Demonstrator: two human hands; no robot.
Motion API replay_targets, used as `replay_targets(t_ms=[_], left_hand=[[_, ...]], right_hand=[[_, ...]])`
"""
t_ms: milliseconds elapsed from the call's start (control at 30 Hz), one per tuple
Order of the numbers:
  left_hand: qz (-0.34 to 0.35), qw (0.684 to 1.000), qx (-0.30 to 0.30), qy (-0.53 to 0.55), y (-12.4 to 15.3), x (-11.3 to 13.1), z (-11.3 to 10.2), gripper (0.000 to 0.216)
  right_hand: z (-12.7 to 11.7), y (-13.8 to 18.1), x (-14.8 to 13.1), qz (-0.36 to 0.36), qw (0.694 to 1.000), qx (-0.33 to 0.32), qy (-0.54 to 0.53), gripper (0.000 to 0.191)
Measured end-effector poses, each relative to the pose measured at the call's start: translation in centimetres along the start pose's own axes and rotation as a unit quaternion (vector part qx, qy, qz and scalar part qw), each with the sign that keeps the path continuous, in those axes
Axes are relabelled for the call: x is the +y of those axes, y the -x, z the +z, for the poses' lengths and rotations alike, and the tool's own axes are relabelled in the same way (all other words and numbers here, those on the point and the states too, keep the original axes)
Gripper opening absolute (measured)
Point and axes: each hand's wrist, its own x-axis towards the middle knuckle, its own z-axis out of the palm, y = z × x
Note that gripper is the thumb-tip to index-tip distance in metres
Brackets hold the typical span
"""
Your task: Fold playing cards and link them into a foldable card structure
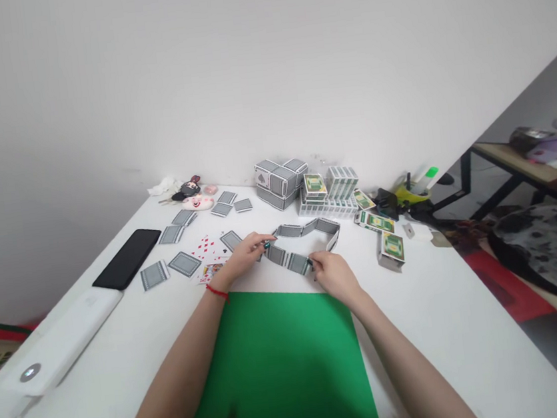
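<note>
On the tabletop (446,311) beyond the green sheet (280,363), our left hand (243,254) and right hand (335,275) pinch the playing-card chain (289,260), grips narrow, so it stands upright.

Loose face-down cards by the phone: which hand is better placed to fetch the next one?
Probably the left hand: the loose cards lie on its side, just beyond it. The right hand sits across the card chain, pinching its end.
</note>
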Motion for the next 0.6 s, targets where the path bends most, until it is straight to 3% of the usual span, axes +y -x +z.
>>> replay_targets(t_ms=[300, 467, 600], left_hand=[[0.008, 0.998, 0.017, -0.054, 0.2, 0.0, 0.1, 0.033], [0.085, 0.976, 0.066, -0.188, 0.2, 3.2, 0.4, 0.034], [0.116, 0.950, 0.003, -0.289, 0.0, 6.1, 2.0, 0.023]], right_hand=[[0.4, 0.0, 0.4, -0.005, 1.000, 0.014, -0.001, 0.025], [0.6, 0.3, 0.4, -0.022, 1.000, 0.014, -0.011, 0.023], [0.6, 0.6, 0.6, -0.022, 1.000, 0.004, -0.015, 0.020]])
